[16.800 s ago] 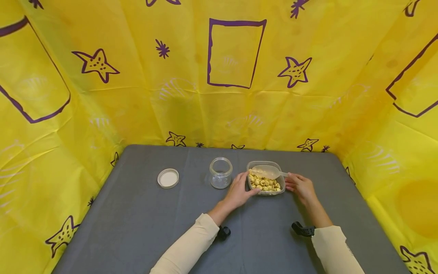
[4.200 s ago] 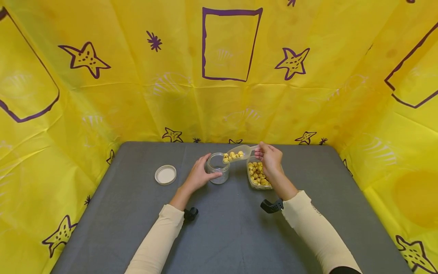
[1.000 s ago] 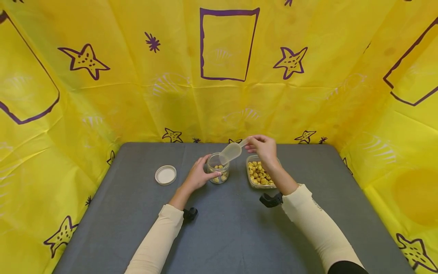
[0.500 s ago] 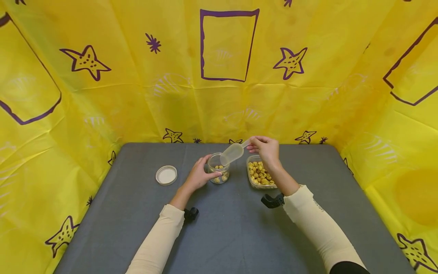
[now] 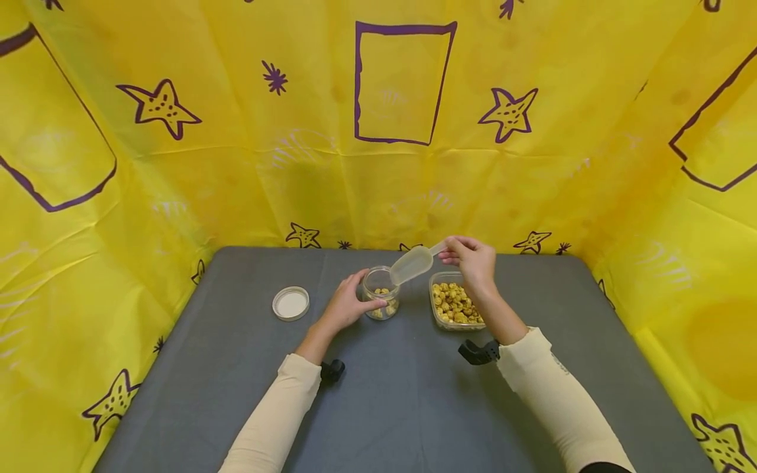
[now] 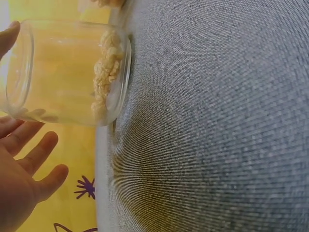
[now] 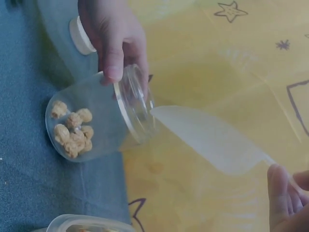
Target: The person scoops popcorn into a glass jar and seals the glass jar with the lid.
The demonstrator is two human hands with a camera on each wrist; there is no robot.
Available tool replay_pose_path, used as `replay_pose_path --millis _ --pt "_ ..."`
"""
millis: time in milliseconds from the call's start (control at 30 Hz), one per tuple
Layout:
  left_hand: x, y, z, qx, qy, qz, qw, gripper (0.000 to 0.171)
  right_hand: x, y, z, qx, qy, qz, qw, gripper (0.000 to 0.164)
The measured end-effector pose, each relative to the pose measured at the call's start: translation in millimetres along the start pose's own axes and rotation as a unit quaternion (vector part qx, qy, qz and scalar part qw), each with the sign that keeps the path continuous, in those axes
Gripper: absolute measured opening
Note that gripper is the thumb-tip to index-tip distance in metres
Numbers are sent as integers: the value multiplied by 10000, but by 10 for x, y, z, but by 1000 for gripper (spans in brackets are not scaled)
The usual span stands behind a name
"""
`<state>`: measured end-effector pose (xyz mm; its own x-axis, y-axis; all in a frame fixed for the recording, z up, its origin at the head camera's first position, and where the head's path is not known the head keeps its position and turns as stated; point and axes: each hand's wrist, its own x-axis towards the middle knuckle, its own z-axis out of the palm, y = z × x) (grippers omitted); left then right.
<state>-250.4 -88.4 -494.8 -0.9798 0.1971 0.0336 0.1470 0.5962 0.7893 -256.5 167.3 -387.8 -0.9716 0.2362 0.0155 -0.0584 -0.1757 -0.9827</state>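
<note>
On the grey table [image 5: 378, 407] stand a lid [image 5: 291, 304], jar [image 7: 106, 113] and tub [image 5: 460, 326].

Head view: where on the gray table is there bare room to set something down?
The gray table is bare between the sleeves, left of the white lid, and right of the popcorn container and right hand. It's crowded around the glass jar: the left hand grips it, and the scoop in the right hand slants to its mouth.
</note>
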Motion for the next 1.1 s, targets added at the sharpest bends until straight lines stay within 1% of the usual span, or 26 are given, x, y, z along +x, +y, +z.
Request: replay_pose_path --millis 133,267,500,733,900,1000,1100 --pt "4 14 -2 4 -37 3 10000 92 6 -10 -44 151 26 -50 9999 7" --pt "17 27 -34 124 -107 0 9999 93 10 -34 -62 273 75 -122 9995 4" --pt "22 40 -56 188 -258 -66 9995 94 14 -48 -109 600 122 -92 9981 9" --pt "3 93 -84 169 -371 -79 9991 92 9 -55 -175 702 155 -61 9974 9" --pt "5 152 -106 116 -373 -68 9992 94 3 -64 -205 776 172 -169 9967 9" --pt "8 174 -117 97 -329 -9 9994 93 -1 -68 -205 808 247 -230 9962 10" --pt "4 196 -137 27 -247 30 9997 92 5 -66 -212 949 273 -209 9949 12"
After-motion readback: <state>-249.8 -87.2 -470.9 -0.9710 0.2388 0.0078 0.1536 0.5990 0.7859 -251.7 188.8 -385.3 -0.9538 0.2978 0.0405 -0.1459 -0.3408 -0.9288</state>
